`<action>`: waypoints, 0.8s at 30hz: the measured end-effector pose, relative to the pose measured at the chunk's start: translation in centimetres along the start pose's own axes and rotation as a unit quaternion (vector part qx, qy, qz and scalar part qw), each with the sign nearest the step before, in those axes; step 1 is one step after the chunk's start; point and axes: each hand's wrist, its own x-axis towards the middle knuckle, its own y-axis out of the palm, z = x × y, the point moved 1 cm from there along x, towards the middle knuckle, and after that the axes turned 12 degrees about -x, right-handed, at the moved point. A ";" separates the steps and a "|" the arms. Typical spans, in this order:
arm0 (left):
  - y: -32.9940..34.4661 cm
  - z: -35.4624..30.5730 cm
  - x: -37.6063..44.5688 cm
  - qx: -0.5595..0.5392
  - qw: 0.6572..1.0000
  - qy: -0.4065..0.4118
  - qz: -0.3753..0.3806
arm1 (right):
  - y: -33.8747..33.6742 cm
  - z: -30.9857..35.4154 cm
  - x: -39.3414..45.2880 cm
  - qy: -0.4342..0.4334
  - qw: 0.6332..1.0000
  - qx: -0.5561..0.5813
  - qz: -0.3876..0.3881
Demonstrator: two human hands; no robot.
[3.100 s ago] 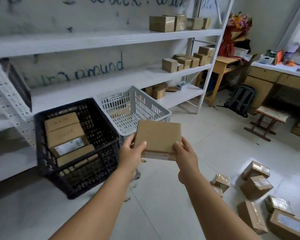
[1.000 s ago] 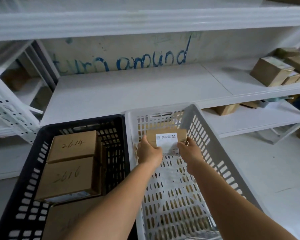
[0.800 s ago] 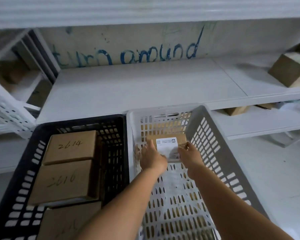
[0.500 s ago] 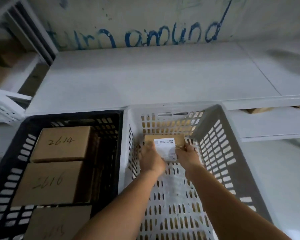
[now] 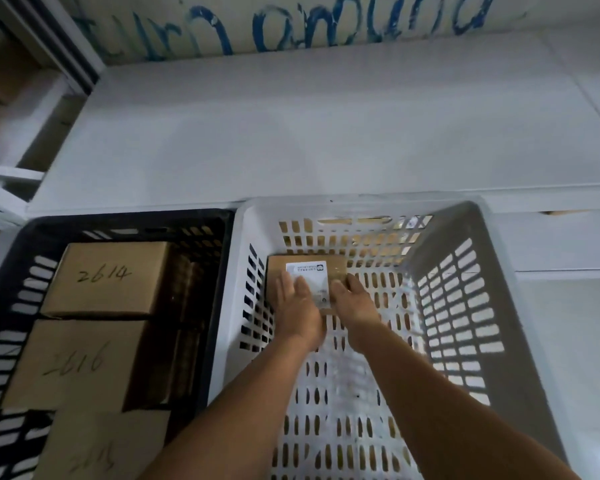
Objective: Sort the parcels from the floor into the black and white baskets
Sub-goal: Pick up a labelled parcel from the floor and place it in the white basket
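A small brown parcel [image 5: 336, 266] with a white label lies flat on the floor of the white basket [image 5: 361, 205], in its far left corner. My left hand [image 5: 298, 308] rests on top of it with fingers straight over the label. My right hand [image 5: 355, 301] holds the parcel's right edge, thumb on top and fingers down the side. The black basket [image 5: 129, 217] stands touching the white one on its left. It holds three brown boxes, marked 2614 [image 5: 108, 275], 2616 [image 5: 73, 362] and one partly cut off [image 5: 94, 452].
Both baskets stand against a white shelf board [image 5: 326, 126] with blue writing on the wall behind. More white shelving [image 5: 11, 174] is at the left. The white basket's slotted floor [image 5: 343, 393] is bare nearer to me.
I carried the parcel from in front of the baskets down into the white basket's far corner. It now lies on the bottom and my left hand has flattened on top.
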 end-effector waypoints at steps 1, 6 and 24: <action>-0.2 0.1 0.0 0.001 1.000 -0.018 0.021 | -0.1 0.3 0.0 -0.006 1.000 -0.003 -0.002; -0.8 -0.2 -0.3 0.019 0.999 -0.012 0.047 | -0.5 1.0 -0.5 -0.003 1.000 -0.028 0.004; -6.4 -5.3 -17.7 -0.293 0.947 0.127 0.022 | -3.8 -2.2 -23.3 -0.111 0.949 0.154 -0.251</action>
